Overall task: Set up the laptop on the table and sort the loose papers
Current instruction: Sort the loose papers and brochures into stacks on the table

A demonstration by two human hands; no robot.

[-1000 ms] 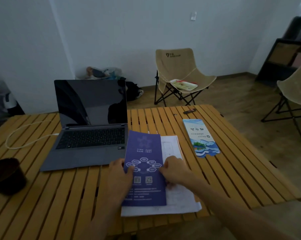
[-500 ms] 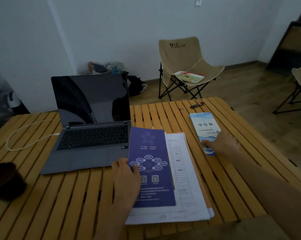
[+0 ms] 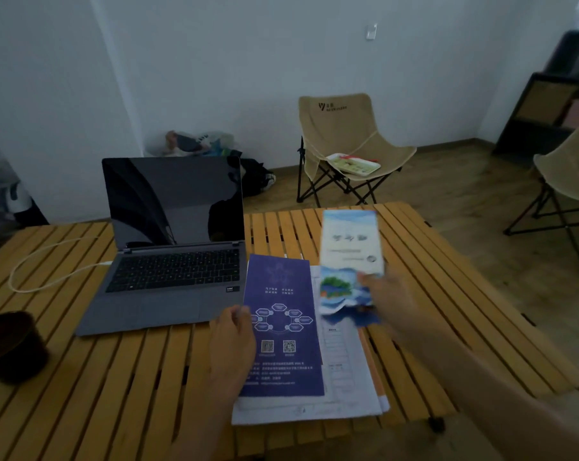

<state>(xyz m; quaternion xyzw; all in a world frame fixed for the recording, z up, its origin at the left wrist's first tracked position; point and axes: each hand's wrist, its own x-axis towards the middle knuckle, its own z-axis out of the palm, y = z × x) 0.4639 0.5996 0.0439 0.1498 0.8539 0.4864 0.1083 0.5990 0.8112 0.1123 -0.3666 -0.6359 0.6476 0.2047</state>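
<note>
1. The right hand (image 3: pixel 386 294) pinches the blue-and-white leaflet (image 3: pixel 349 257) by its near end and holds it lifted off the counter (image 3: pixel 448 294), its long axis running near to far, with the far end tilted up. The hand is blurred, so exactly how the fingers lie on the sheet is hard to make out.
2. The left hand (image 3: pixel 233 347) rests on the near-left edge of the purple brochure (image 3: pixel 283 324), thumb over its margin. Whether it presses flat or pinches the edge I cannot tell.
3. The purple brochure lies on top of the stack of white papers (image 3: pixel 341 377), which sits on the counter just right of the laptop (image 3: pixel 171 261). Brochure and stack share a near-to-far long axis.
4. The laptop stands open with a dark screen, and a white cable (image 3: pixel 48 277) loops off to its left. That half of the task looks done.
5. The relation that matters: the lifted leaflet hangs just right of and slightly beyond the purple brochure, already nearly parallel to it. The pile lies to the left and nearer from the right hand, so a short leftward, downward carry would likely lay the leaflet on the pile.
6. The left hand is nearer the pile and is placed to steady it.
</note>
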